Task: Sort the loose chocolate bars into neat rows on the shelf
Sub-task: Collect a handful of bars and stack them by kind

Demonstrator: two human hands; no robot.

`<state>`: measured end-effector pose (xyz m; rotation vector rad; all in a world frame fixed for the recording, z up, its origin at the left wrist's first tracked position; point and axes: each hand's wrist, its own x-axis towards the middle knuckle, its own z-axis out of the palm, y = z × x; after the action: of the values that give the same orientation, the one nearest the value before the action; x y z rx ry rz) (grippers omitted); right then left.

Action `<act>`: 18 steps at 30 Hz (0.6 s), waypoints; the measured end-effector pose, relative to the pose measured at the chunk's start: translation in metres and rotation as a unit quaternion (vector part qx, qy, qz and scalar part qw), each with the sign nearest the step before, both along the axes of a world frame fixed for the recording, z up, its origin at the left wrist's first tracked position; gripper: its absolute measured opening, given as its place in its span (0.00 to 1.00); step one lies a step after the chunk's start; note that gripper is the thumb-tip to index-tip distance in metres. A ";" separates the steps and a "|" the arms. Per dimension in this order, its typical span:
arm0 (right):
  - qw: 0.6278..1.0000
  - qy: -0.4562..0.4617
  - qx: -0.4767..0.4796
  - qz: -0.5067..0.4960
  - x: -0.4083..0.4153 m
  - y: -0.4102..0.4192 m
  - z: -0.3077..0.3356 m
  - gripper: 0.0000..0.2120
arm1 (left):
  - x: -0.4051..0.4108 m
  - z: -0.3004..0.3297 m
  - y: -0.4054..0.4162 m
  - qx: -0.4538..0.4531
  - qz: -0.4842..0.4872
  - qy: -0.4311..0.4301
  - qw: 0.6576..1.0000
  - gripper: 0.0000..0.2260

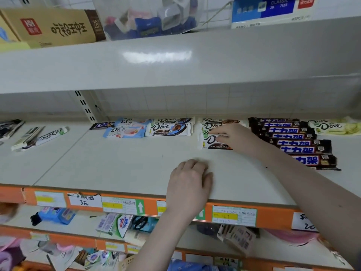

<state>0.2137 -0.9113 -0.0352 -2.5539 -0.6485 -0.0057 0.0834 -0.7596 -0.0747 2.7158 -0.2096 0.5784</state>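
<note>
Shelf [121, 165]: right hand [232, 138] on Dove bar [210, 140]

On the shelf [121, 165], the chocolate sits toward the back wall. A row of Snickers bars [297, 142] runs from back to front at the right, each bar overlapping the next. Just left of it lies a column of Dove bars [212, 133]; the right hand [235, 136] rests on its front bars. Further left are a pair of Dove bars [170, 127], then another pair [127, 129], with a single Snickers bar [101, 125] at their left. Right of the Snickers row lies one more Dove pack [334, 126]. The left hand [190, 182] rests on the shelf's front edge, before the column. Toothpaste boxes [39, 136] lie far left.
</note>
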 end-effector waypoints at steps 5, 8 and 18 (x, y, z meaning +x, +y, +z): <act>0.994 -0.091 -0.058 -0.017 0.005 -0.001 -0.012 0.16 | 0.000 -0.001 0.000 -0.018 0.003 -0.003 1.000 0.12; 0.992 -0.117 -0.033 -0.046 0.006 -0.003 -0.026 0.15 | 0.000 -0.001 0.000 -0.023 0.009 -0.003 1.000 0.12; 0.981 -0.155 -0.103 -0.051 -0.001 -0.008 -0.038 0.22 | -0.006 0.006 0.000 -0.046 0.065 0.032 0.996 0.13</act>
<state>0.2125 -0.9197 -0.0732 -2.8124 -0.6594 -0.3989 0.0778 -0.7594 -0.0689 2.6669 0.0100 0.5231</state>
